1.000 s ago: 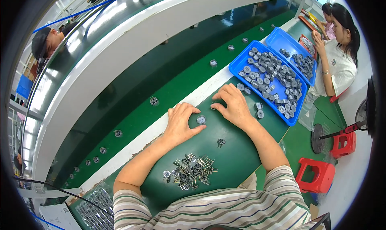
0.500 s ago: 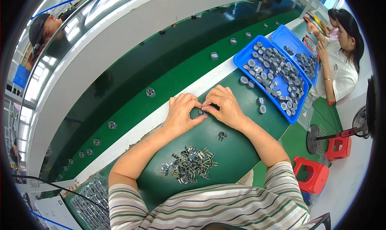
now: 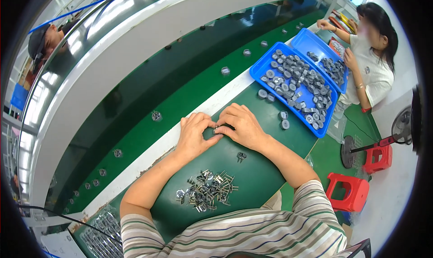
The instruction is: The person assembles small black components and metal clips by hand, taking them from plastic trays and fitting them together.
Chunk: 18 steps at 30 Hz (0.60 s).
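Observation:
My left hand (image 3: 195, 134) and my right hand (image 3: 242, 127) meet above the green bench, fingertips pinched together on a small dark round component (image 3: 216, 130). Fingers cover most of that piece, so its details are hidden. Nearer to me, a single small component with metal prongs (image 3: 241, 156) lies alone on the bench. Left of it and closer to my body spreads a pile of similar pronged components (image 3: 209, 189), dark and silvery. Several round grey parts, such as one grey part (image 3: 262, 94), sit between my right hand and the blue tray (image 3: 321, 132).
Beyond a white ledge (image 3: 158, 164) runs a green conveyor belt (image 3: 135, 136) with spaced round parts. A second blue tray (image 3: 311, 39) adjoins the first. At right are a co-worker (image 3: 376, 75), a fan (image 3: 401, 125) and red stools (image 3: 347, 192). Clear plastic trays (image 3: 101, 233) lie lower left.
The view has shifted slightly, moving the bench and trays leftward in the picture. Both my hands keep their pinch on the component. The co-worker's one arm reaches farther toward the belt.

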Each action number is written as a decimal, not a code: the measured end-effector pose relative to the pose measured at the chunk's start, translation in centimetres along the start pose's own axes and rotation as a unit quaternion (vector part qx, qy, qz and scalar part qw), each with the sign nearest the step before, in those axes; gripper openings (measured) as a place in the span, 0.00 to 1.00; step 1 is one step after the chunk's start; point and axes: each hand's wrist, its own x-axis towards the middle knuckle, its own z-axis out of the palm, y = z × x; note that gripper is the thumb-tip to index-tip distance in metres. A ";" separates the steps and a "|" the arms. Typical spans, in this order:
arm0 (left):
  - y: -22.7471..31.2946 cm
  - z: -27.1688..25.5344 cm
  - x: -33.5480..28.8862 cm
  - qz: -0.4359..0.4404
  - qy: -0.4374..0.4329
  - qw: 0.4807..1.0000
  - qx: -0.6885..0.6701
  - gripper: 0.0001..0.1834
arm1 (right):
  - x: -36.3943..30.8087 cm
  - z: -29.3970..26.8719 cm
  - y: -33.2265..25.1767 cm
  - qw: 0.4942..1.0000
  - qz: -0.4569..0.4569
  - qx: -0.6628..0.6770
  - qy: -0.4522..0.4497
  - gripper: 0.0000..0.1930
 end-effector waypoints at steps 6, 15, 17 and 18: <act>-2.6 -3.7 1.8 -0.042 0.071 0.993 0.090 0.16 | -0.8 -2.6 3.2 0.934 0.099 -0.325 0.112 0.20; -2.9 -5.2 2.2 -0.006 0.087 0.977 0.195 0.31 | -0.7 -0.6 2.2 0.995 0.006 -0.078 0.069 0.17; -0.2 -4.5 2.3 -0.001 0.020 0.996 0.089 0.35 | -0.4 -1.3 0.5 0.998 -0.004 -0.022 0.058 0.16; -0.1 -3.7 1.8 0.021 0.012 0.998 0.053 0.36 | -0.2 -2.3 -0.2 0.997 0.027 0.071 0.008 0.16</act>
